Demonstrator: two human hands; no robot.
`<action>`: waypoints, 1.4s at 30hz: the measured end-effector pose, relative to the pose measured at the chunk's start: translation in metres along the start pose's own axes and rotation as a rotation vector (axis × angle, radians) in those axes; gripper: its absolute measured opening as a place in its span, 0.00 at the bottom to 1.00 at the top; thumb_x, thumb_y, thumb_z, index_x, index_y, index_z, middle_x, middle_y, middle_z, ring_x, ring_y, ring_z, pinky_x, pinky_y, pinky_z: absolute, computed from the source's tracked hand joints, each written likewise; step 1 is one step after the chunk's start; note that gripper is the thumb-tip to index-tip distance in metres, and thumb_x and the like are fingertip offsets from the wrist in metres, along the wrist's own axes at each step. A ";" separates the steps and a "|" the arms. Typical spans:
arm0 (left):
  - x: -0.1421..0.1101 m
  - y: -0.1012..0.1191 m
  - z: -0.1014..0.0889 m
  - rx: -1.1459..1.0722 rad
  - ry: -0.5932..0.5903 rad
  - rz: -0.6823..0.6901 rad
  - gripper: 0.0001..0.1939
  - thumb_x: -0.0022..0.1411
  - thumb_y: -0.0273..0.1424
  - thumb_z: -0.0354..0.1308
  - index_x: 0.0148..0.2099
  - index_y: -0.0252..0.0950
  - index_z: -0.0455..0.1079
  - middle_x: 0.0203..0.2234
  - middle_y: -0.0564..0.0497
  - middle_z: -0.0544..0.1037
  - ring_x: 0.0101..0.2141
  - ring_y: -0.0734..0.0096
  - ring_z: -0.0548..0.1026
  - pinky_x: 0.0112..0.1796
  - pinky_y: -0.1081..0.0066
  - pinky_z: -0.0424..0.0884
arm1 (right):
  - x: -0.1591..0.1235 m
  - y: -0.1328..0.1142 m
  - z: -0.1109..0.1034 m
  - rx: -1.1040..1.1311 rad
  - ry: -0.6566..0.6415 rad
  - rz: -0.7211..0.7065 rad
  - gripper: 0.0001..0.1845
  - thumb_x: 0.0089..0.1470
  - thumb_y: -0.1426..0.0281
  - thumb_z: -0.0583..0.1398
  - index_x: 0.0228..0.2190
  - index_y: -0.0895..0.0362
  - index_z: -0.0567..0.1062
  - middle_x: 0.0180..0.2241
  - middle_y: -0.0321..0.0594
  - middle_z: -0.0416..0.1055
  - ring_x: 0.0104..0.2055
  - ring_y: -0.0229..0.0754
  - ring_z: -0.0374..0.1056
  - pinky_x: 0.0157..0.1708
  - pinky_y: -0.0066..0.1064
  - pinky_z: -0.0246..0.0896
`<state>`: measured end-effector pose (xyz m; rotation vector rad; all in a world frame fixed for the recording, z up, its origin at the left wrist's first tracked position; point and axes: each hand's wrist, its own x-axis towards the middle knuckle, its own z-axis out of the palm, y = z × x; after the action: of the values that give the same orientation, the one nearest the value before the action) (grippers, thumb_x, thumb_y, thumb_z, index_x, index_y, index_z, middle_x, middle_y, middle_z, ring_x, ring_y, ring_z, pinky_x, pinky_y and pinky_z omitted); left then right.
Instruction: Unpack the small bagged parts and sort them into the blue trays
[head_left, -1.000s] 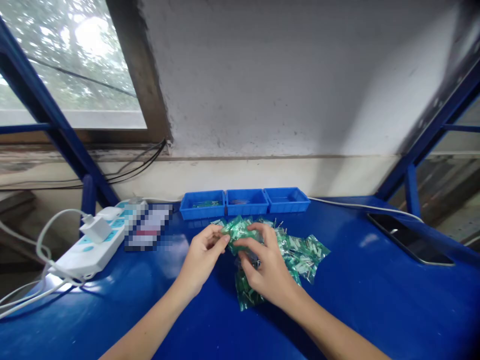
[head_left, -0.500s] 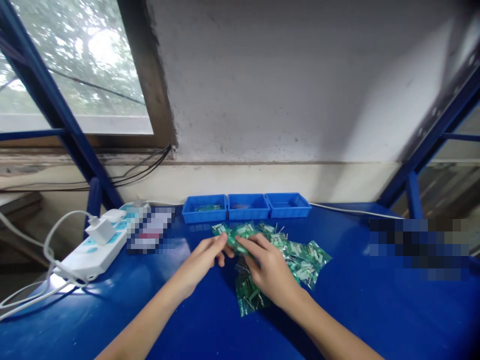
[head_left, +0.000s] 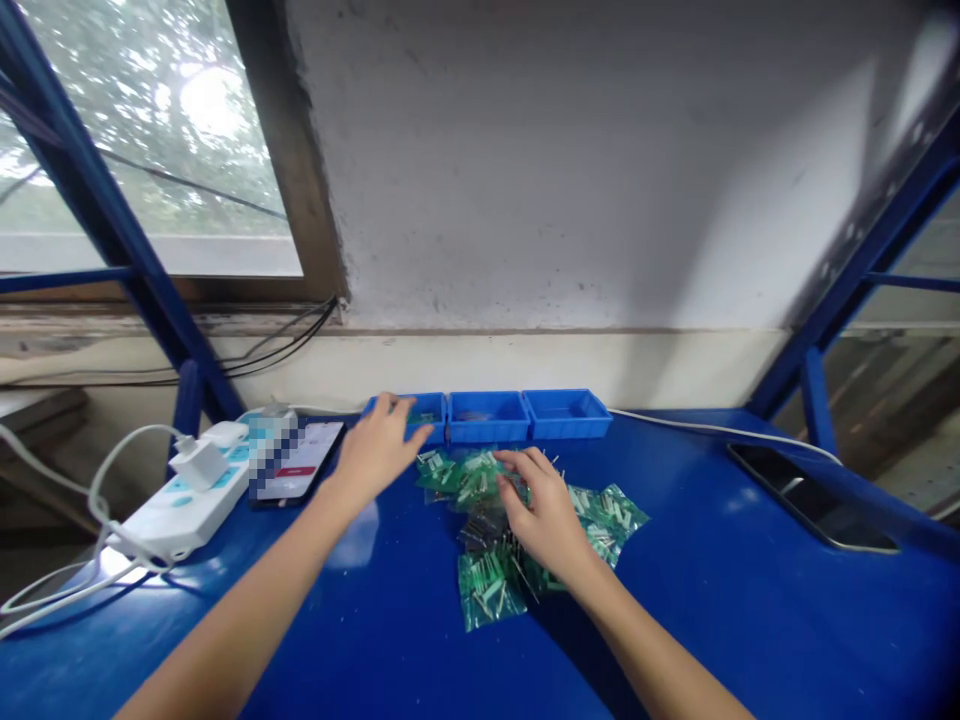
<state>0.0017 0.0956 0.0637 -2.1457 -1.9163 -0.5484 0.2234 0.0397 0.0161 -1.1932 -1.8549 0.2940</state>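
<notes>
My left hand (head_left: 381,442) is over the front left side of the left blue bin (head_left: 429,434), its fingers apart and nothing visible in them. Part of that bin is hidden behind it; small greenish pieces show inside. My right hand (head_left: 541,505) hovers at the pile of small clear green plastic bags (head_left: 480,480), fingers curved and thumb apart, with no bag between them. Pale plugs and thin metal screws seem to fill the bags. One bag (head_left: 491,588) lies at the near edge of the pile, and the right hand covers others.
Beside the left bin stand a middle blue bin (head_left: 489,430) with a few small pieces and a right blue bin (head_left: 568,428). A white power strip (head_left: 176,515) with cables and a phone (head_left: 319,462) lie at left. Another phone (head_left: 814,500) lies at right on the blue table (head_left: 360,640).
My left hand has left the bags and moved up and left to the left bin. My right hand has let go of the bag it was handling and stays by the pile.
</notes>
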 end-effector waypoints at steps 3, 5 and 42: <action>-0.026 -0.002 0.033 -0.113 -0.107 0.097 0.22 0.62 0.44 0.47 0.55 0.39 0.64 0.48 0.44 0.68 0.45 0.55 0.72 0.39 0.63 0.69 | 0.001 0.001 -0.001 -0.047 -0.048 0.006 0.11 0.56 0.72 0.52 0.39 0.56 0.73 0.31 0.41 0.68 0.38 0.45 0.64 0.40 0.38 0.59; -0.037 -0.007 0.050 -0.167 -0.146 0.132 0.21 0.61 0.42 0.50 0.54 0.40 0.65 0.49 0.45 0.69 0.48 0.55 0.70 0.42 0.63 0.68 | 0.000 -0.002 -0.001 -0.056 -0.089 -0.011 0.10 0.57 0.71 0.53 0.38 0.56 0.73 0.30 0.40 0.69 0.38 0.45 0.63 0.41 0.38 0.58; -0.069 0.043 0.020 -1.054 0.055 0.051 0.06 0.61 0.32 0.54 0.37 0.36 0.69 0.29 0.51 0.73 0.29 0.72 0.70 0.31 0.72 0.67 | -0.006 -0.019 0.004 0.346 -0.027 0.184 0.11 0.53 0.64 0.55 0.33 0.56 0.75 0.41 0.46 0.66 0.47 0.48 0.63 0.46 0.42 0.59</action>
<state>0.0411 0.0355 0.0213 -2.6186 -1.6905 -1.9055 0.2097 0.0260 0.0223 -1.1200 -1.6352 0.7064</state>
